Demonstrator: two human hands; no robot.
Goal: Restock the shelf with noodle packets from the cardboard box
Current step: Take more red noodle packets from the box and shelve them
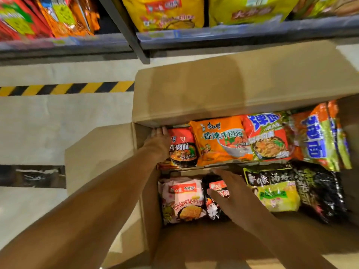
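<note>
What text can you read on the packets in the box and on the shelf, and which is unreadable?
"香辣牛肉面": orange packet, far row of the cardboard box.
"牛肉面": red packet by the left hand.
"弹面": orange-green packet.
Pink packet, black packet under the right hand, yellow shelf packets: blurred, unreadable.

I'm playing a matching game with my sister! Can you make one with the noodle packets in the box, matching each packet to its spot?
Things:
1. orange packet
2. pink packet
3. red packet
4. yellow-green packet

Spots:
A. far row of the cardboard box, touched by the left hand
B. near row, leftmost
C. near row, right of the right hand
D. far row, just right of the red one

Pairs: 1-D, 2-B, 3-A, 4-C
</note>
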